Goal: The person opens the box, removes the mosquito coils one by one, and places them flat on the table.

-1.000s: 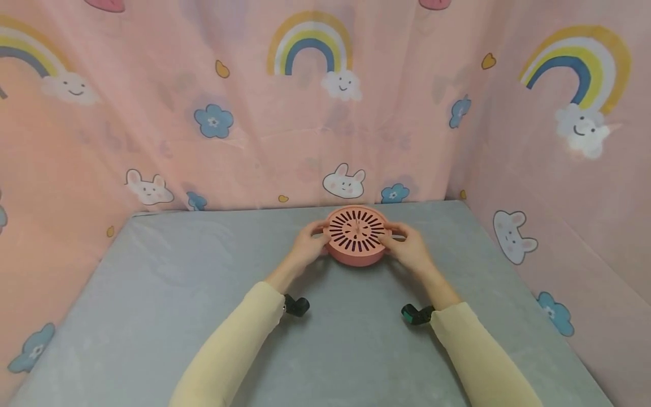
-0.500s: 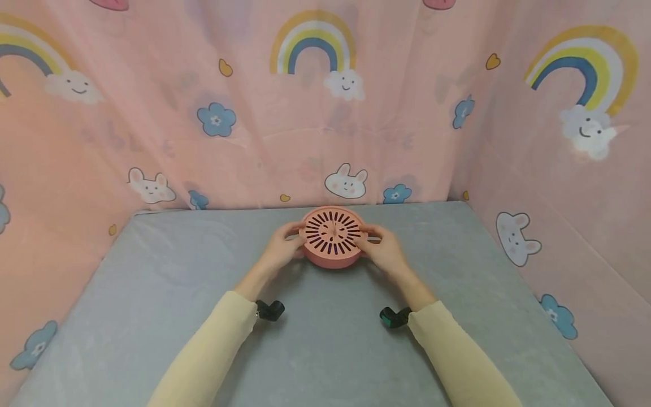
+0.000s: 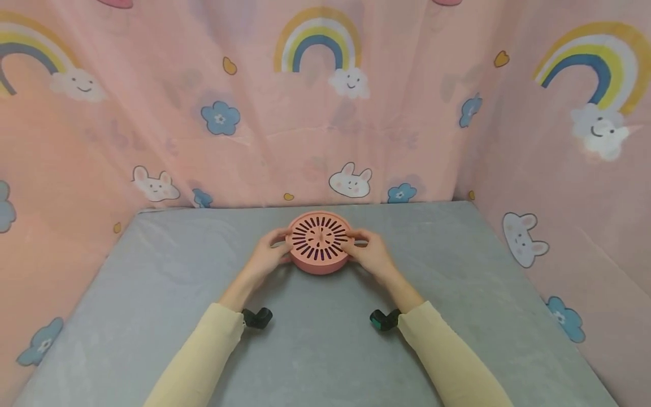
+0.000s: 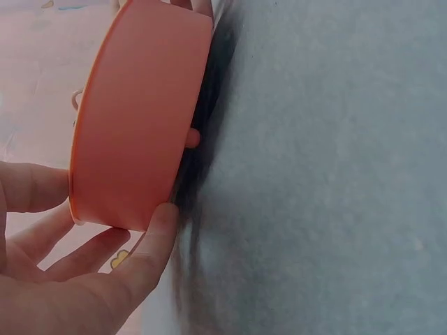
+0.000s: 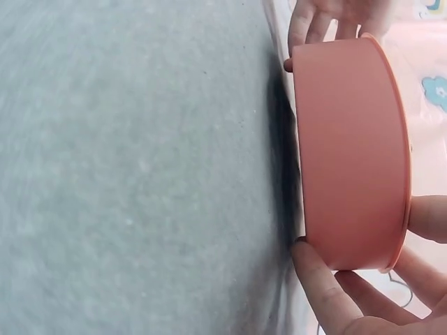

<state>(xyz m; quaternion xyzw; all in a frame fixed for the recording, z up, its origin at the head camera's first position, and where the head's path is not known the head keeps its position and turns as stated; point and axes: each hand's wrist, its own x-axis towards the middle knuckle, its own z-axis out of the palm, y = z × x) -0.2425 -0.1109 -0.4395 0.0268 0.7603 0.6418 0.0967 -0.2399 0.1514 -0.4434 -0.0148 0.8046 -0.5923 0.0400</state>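
A round pink mosquito coil holder [image 3: 319,238] is held between both hands near the table's back edge. Its lid has a ring of radial slots and smaller cutouts at the centre. My left hand [image 3: 264,254] grips its left side, fingers and thumb spread over top and bottom edges. On the opposite side my right hand [image 3: 373,254] grips it the same way. The plain side wall [image 4: 143,118] fills much of the left wrist view, with a small foot [image 4: 193,137] underneath. In the right wrist view the holder [image 5: 353,153] shows a dark shadow below its base.
A grey cloth-covered table [image 3: 325,350] spreads under the arms. Pink curtains [image 3: 285,141] with rainbows, rabbits and flowers stand at the back and both sides. Black wrist cameras [image 3: 258,318] sit at the cuffs of the pale yellow sleeves.
Both hands have carried the holder to the left and slightly nearer, keeping their grip on its sides. The head view has shifted a little.
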